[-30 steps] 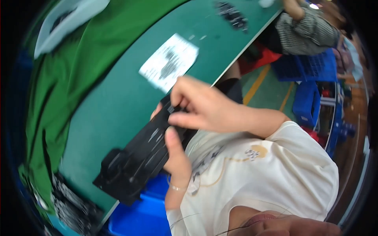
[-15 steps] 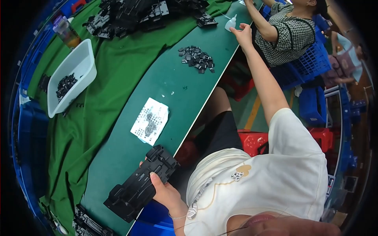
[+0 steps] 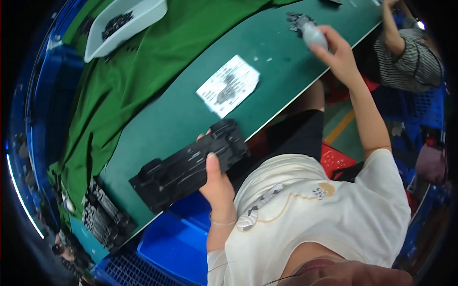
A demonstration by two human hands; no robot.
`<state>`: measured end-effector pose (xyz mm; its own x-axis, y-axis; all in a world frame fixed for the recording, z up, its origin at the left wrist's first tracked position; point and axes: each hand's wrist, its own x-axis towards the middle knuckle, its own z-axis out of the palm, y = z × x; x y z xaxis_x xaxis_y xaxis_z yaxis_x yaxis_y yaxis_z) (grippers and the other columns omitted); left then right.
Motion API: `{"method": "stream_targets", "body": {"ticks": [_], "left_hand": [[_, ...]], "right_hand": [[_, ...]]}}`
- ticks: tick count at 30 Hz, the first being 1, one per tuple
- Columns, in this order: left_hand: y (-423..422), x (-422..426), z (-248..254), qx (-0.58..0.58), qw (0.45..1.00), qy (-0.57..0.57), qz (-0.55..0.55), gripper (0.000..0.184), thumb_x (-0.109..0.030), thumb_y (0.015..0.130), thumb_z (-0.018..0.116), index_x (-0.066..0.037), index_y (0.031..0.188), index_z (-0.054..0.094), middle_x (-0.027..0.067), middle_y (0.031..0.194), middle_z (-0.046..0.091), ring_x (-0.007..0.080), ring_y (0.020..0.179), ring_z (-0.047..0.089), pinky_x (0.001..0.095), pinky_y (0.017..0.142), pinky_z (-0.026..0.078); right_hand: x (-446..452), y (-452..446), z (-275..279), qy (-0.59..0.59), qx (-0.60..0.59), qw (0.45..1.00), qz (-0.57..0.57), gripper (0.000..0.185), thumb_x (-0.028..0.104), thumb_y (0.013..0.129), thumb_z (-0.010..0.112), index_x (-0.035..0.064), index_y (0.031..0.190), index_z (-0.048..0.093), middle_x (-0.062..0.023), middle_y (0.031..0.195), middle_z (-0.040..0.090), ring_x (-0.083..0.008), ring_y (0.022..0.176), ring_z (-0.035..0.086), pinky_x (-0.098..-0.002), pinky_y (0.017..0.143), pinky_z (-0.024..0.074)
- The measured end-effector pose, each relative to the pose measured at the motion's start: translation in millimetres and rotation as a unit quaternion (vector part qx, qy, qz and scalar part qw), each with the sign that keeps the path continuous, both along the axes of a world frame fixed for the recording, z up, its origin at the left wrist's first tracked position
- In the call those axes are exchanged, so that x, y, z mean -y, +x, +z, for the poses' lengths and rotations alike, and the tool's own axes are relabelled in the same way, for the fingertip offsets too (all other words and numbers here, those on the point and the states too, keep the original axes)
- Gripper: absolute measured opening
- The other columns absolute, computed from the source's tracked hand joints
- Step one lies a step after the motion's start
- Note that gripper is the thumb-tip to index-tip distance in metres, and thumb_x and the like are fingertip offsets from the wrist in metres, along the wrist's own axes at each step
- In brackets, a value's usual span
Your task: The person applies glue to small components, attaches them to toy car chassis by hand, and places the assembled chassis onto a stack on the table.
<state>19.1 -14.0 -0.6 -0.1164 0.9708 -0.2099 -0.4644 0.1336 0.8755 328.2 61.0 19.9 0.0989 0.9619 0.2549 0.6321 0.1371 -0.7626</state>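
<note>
A long black plastic part (image 3: 191, 164) is gripped in my left hand (image 3: 217, 183), its thumb lying on the upper face and fingertips showing at the far edge. The part is held over the front edge of the green table. Farther along the table, my right hand (image 3: 338, 55) is closed around a small whitish squeeze bottle (image 3: 315, 37). The bottle is a little blurred, beside a pile of small dark pieces (image 3: 298, 21). Between the hands, a printed white sheet (image 3: 238, 78) with a grey smudged patch lies on the table.
A white tray (image 3: 131, 29) of small black pieces rests on green cloth (image 3: 157, 57). More black parts (image 3: 102, 214) are stacked at the lower left. A blue bin (image 3: 176, 243) stands below the table edge. Another person in a patterned top (image 3: 410, 59) sits at the upper right.
My right hand has taken hold of the bottle, which stood beside it, and brought it nearer. My left hand still holds the black part, now turned flatter. The whole view has shifted.
</note>
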Motion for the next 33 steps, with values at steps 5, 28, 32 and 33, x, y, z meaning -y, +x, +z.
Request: {"method": "stream_targets", "body": {"ticks": [5, 28, 32, 33], "left_hand": [[-1, -3, 0, 0.004, 1.000, 0.003, 0.003, 0.044, -0.009, 0.081, 0.053, 0.004, 0.118, 0.035, 0.0182, 0.120, 0.041, 0.0279, 0.113, 0.041, 0.0403, 0.097, 0.031], [-2, 0, -3, 0.008, 1.000, -0.002, 0.002, 0.041, -0.010, 0.083, 0.051, 0.000, 0.120, 0.036, 0.0139, 0.120, 0.043, 0.0221, 0.110, 0.043, 0.0349, 0.094, 0.036], [-2, 0, -3, 0.008, 1.000, 0.002, 0.002, 0.041, -0.009, 0.083, 0.051, 0.000, 0.119, 0.036, 0.0138, 0.120, 0.043, 0.0224, 0.111, 0.043, 0.0352, 0.094, 0.035], [-2, 0, -2, 0.006, 1.000, 0.001, 0.001, 0.041, -0.009, 0.083, 0.051, 0.000, 0.119, 0.036, 0.0137, 0.120, 0.043, 0.0226, 0.111, 0.043, 0.0353, 0.094, 0.035]], "right_hand": [[3, -69, 6, 0.103, 0.194, 0.955, 0.197, 0.030, 0.008, 0.066, 0.065, 0.0037, 0.094, 0.055, -0.0093, 0.085, 0.053, -0.0270, 0.080, 0.051, -0.0340, 0.069, 0.0422], [-8, -98, 16, 0.127, 0.319, 0.910, 0.234, 0.027, 0.007, 0.063, 0.065, 0.0024, 0.086, 0.053, -0.0084, 0.081, 0.050, -0.0266, 0.078, 0.048, -0.0345, 0.068, 0.0412], [-9, -98, 16, 0.134, 0.323, 0.907, 0.235, 0.026, 0.006, 0.062, 0.065, 0.0020, 0.086, 0.053, -0.0083, 0.081, 0.050, -0.0262, 0.077, 0.048, -0.0342, 0.068, 0.0415], [-9, -98, 16, 0.137, 0.326, 0.906, 0.234, 0.026, 0.006, 0.062, 0.065, 0.0020, 0.085, 0.053, -0.0082, 0.081, 0.050, -0.0260, 0.077, 0.048, -0.0340, 0.067, 0.0416]]}}
